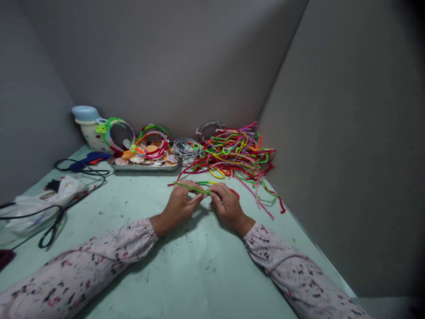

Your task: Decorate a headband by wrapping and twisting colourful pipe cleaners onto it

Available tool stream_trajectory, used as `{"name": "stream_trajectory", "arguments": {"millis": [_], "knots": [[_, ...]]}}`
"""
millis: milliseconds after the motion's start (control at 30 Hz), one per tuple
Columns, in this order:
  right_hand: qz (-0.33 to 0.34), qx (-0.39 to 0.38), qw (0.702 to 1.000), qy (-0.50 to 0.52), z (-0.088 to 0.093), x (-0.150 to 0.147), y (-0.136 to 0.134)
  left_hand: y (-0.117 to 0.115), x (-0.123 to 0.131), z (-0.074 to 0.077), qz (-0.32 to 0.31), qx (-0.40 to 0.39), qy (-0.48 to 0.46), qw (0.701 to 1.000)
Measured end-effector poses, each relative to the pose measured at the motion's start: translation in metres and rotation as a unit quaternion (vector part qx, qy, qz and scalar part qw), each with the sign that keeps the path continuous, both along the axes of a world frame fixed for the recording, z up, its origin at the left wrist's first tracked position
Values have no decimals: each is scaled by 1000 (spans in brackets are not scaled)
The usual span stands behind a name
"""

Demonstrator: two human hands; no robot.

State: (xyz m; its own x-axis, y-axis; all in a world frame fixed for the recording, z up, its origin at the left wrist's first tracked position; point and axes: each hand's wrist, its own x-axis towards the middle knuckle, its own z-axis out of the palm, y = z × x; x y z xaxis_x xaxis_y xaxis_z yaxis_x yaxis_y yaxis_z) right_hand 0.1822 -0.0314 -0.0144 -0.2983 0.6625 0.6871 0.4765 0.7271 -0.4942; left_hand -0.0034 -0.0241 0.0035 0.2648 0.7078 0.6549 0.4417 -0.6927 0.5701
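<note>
My left hand (181,203) and my right hand (226,204) meet over the pale green table (186,266), fingertips pinched together. Between them runs a green pipe cleaner (192,188), held by both hands; it sticks out to the left past my left fingers. A red pipe cleaner (235,192) curves just behind my right hand. Right behind my hands lies a tangled heap of coloured pipe cleaners (237,153).
A metal tray (144,167) with shells and wrapped headbands sits at the back, beside a white and blue pot (88,126) and grey wire hoops (186,147). On the left lie black scissors (51,230), a plastic bag (40,201), cables and a blue glue gun (86,160). Grey walls enclose the table.
</note>
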Motion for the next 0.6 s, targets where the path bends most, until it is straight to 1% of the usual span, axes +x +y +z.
{"name": "stream_trajectory", "arguments": {"millis": [133,300,433,600], "knots": [[11,10,1000,-4,1,0,-1,-1,-1,-2,7,-15,-4,1000],[17,20,1000,-9,2,-1,-1,-1,-1,-2,14,-13,-8,1000],[20,27,999,-21,1,0,-1,-1,-1,1,3,-38,-3,999],[26,35,998,-42,-1,2,0,-2,-3,4,-11,-90,-6,996]]}}
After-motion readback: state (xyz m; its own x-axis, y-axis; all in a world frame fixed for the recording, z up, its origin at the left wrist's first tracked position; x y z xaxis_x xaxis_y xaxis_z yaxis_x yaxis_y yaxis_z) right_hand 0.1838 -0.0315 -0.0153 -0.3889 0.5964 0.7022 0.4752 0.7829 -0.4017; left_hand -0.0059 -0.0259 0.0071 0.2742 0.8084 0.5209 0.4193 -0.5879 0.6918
